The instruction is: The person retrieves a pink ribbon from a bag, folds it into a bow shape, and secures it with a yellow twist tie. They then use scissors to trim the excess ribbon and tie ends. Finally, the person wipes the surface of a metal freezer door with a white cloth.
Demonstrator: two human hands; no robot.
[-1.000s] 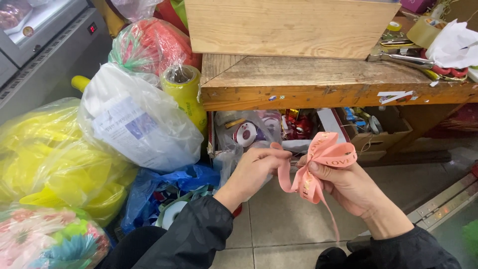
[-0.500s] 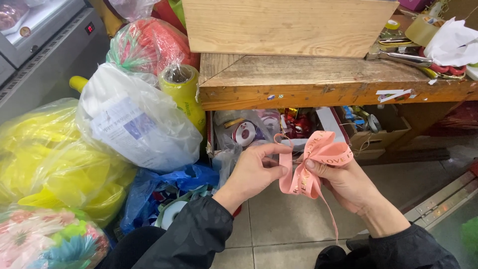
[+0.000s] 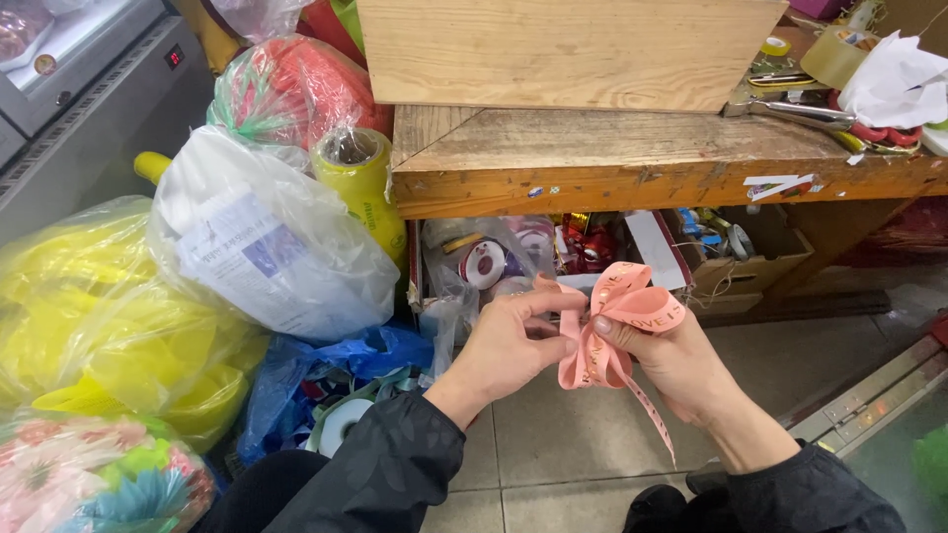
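- While both hands meet in front of the wooden workbench point(image 3: 632, 163), they share a pink ribbon bow point(image 3: 617, 321) held in the air above the tiled floor point(image 3: 553, 444), level with the bench's lower shelf.
- The right hand point(image 3: 671, 360) is closed around the gathered middle of the bow, thumb pressing the loops from the front; one tail hangs down past the wrist.
- The left hand point(image 3: 509, 341) is partly curled, its fingertips pinching at the bow's left edge near the knot.
- The ribbon looks light, thin and soft, so it likely creases and slips easily; the loops would flatten under a firm squeeze.
- The pinched centre seems the safest place to grip, since the loops keep their shape only while that point is held tight.
- Left of the hands sit a white plastic bag point(image 3: 267, 247), yellow bags point(image 3: 89, 316) and a blue bag point(image 3: 326, 370); ribbon spools point(image 3: 484, 262) lie under the bench.
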